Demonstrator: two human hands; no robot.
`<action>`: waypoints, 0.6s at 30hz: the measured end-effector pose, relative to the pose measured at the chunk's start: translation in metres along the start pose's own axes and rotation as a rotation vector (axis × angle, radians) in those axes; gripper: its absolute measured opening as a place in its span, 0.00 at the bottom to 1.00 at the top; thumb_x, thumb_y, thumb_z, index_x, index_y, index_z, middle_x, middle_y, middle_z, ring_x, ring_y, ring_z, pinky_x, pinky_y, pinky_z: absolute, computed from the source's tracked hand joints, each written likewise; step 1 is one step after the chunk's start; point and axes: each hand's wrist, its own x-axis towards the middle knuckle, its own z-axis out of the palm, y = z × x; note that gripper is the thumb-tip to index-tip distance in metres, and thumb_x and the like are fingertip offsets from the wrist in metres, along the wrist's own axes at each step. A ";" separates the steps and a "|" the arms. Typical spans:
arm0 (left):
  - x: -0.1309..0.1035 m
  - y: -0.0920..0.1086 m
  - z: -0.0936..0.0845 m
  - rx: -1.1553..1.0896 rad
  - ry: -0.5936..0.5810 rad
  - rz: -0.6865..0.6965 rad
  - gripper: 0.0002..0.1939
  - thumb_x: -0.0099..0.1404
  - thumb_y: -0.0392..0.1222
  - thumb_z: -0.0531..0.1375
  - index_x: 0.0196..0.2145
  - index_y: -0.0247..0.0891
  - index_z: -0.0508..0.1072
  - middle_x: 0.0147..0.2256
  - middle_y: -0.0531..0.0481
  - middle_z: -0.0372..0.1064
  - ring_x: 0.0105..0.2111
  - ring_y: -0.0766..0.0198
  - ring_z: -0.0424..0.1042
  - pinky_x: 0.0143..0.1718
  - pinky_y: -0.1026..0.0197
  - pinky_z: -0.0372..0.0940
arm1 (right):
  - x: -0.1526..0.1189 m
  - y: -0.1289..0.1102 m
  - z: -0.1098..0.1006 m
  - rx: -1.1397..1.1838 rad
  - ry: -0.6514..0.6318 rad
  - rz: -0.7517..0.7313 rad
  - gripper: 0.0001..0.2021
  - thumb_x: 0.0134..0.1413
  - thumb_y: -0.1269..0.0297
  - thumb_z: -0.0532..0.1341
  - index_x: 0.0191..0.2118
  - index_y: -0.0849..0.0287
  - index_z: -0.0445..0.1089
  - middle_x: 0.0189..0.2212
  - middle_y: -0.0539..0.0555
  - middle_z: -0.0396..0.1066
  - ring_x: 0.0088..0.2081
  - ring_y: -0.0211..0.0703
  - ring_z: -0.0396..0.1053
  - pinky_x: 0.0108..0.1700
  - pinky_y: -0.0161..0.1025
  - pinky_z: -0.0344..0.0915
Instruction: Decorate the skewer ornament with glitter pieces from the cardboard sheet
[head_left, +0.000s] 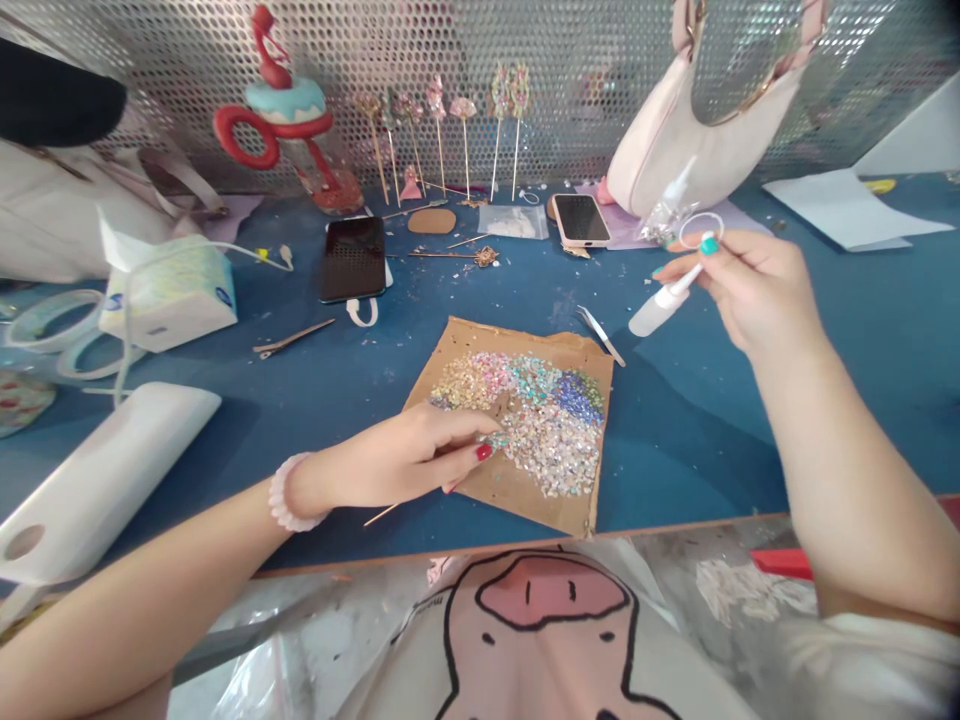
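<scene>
My left hand [409,455] is closed over the piece of cardboard [487,480], its fingertips pinching a small piece covered in teal gems [495,440]. A thin wooden stick [381,516] pokes out below that hand, and my fingers hide most of it. Loose rhinestones [559,450] lie on the cardboard in patches of clear, blue, teal, pink and gold. Raised at the right, my right hand [757,285] pinches the thin white neck of a small glue bottle [658,310], whose body tilts down to the left. White tweezers [600,335] rest by the cardboard's upper right corner.
Several gem-covered sticks [439,110] stand along the perforated metal wall. Two phones [352,258], a tissue box [169,300], a hair clip [292,338] and a red-lidded cup [289,125] are on the blue table. A white handbag [697,140] stands at the back right.
</scene>
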 end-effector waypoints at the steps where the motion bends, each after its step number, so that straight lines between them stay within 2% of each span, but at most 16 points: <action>1: 0.000 0.000 0.000 0.000 -0.002 0.000 0.12 0.73 0.40 0.46 0.42 0.34 0.68 0.21 0.59 0.62 0.20 0.72 0.64 0.23 0.70 0.59 | 0.000 -0.002 -0.003 -0.018 -0.023 0.030 0.14 0.50 0.53 0.68 0.37 0.59 0.77 0.27 0.54 0.77 0.30 0.41 0.75 0.41 0.42 0.71; 10: 0.003 0.001 0.000 0.023 0.002 -0.012 0.12 0.73 0.39 0.46 0.41 0.34 0.68 0.20 0.59 0.62 0.20 0.72 0.62 0.23 0.69 0.58 | 0.004 -0.004 -0.031 -0.026 -0.146 0.252 0.07 0.55 0.63 0.65 0.38 0.58 0.77 0.33 0.57 0.78 0.35 0.43 0.76 0.48 0.45 0.69; 18: 0.002 0.000 0.000 0.022 0.009 -0.016 0.12 0.73 0.39 0.47 0.42 0.34 0.68 0.21 0.60 0.62 0.20 0.73 0.63 0.23 0.70 0.58 | 0.004 -0.008 -0.032 0.031 -0.186 0.384 0.05 0.55 0.70 0.61 0.34 0.59 0.76 0.34 0.56 0.78 0.36 0.43 0.76 0.50 0.47 0.68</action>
